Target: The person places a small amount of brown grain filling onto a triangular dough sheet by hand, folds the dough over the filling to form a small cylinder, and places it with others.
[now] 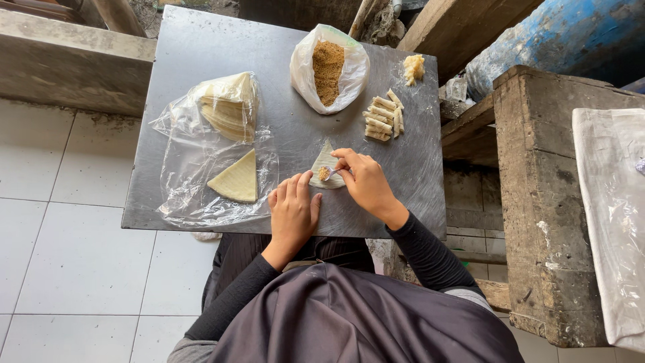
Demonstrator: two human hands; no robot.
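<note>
Metal table (201,47): wrapper (324,161) near front edge, bare steel right of it. Pale triangle, brown filling dab. Left hand (293,212) flat, fingers together, pinning wrapper; right hand (366,180) pinching spoon (331,173).

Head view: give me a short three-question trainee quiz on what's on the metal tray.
1. True or false: the right hand holds a small spoon over the wrapper piece.
2. What lies beside the bag of brown filling: A) finished rolls B) a knife C) eggs?
3. Which hand rests flat beside the wrapper piece?

Key: 1 true; 2 A; 3 the left hand.
</note>
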